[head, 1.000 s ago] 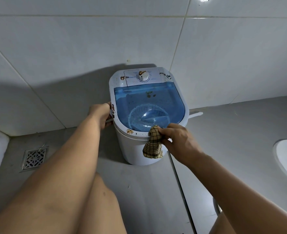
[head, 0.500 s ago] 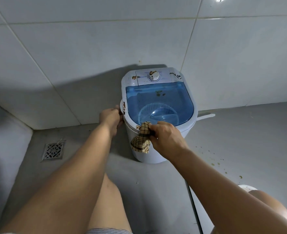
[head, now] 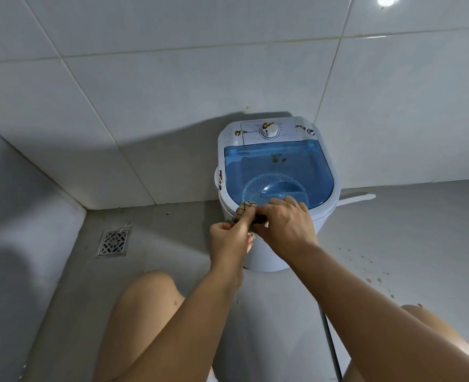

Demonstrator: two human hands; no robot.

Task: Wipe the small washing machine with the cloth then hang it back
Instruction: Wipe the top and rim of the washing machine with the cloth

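The small washing machine (head: 318,224) is white with a clear blue lid (head: 278,169) and a dial at its back; it stands on the floor against the tiled wall. Brown stains dot its top panel, left rim and lid. A checked beige cloth (head: 244,206) is bunched at the machine's front left rim. My right hand (head: 285,226) grips the cloth from the right. My left hand (head: 229,234) pinches the cloth's lower left part. Most of the cloth is hidden under my fingers.
A square metal floor drain (head: 114,242) sits to the left. A white hose (head: 357,199) sticks out right of the machine. Brown spots (head: 371,279) speckle the floor at right. My knees are at the bottom. A low white ledge runs along the left.
My left hand has let go of the machine's left rim and come onto the cloth beside my right hand. The view has shifted, so the machine sits further right.
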